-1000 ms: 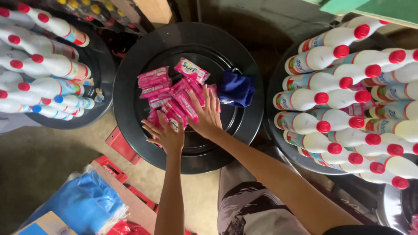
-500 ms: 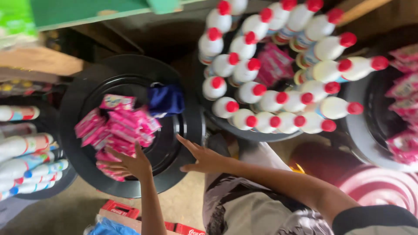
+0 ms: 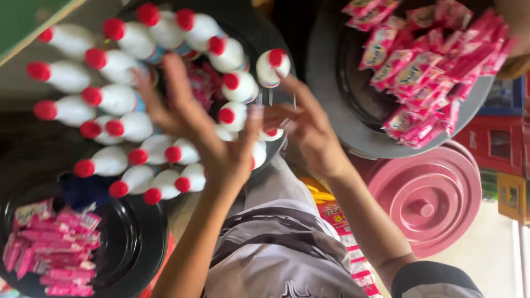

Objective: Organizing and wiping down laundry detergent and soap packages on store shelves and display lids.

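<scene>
1. Pink sachets (image 3: 52,245) lie heaped in the black tub at my lower left.
2. More pink sachets (image 3: 428,66), with yellow and blue label patches, fill the grey tub at upper right.
3. A red-and-white printed packet strip (image 3: 345,234) lies beside my right forearm.

- White red-capped bottles (image 3: 138,99) crowd the middle black tub (image 3: 259,38), tightly packed, no gaps.
- Pink sachets (image 3: 425,72) fill the grey tub (image 3: 331,94).
- The pink lid (image 3: 430,204) lies bare.
</scene>
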